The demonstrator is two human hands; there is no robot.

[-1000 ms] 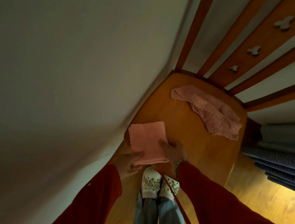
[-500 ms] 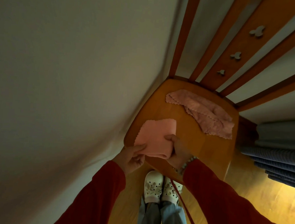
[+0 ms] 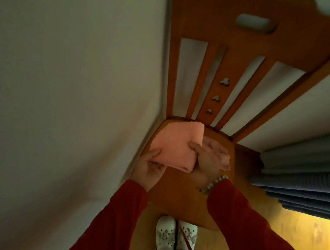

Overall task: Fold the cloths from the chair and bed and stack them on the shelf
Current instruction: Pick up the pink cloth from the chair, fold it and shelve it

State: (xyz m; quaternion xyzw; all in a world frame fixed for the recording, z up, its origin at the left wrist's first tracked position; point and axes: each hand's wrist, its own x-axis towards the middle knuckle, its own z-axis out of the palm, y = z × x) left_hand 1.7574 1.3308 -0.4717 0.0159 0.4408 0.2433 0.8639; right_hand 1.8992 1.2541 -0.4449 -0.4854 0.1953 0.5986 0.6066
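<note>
Folded pink cloth (image 3: 178, 144) is hanging above the chair seat (image 3: 185, 201): your left hand (image 3: 149, 171) is pinching its near-left corner, your right hand (image 3: 204, 160) is gripping its right edge, thumb on top. Beyond your right hand, another pink cloth (image 3: 221, 155) is lying on the seat.

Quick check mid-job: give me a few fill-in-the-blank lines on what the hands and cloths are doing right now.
1. Both hands hold the folded ____ cloth.
2. The left hand grips its near-left edge; the right hand, wearing a bead ____ at the wrist, pinches its right side.
3. A second, unfolded cloth lies on the ____ seat, partly hidden behind the right hand.

Missing words: pink; bracelet; chair
</note>
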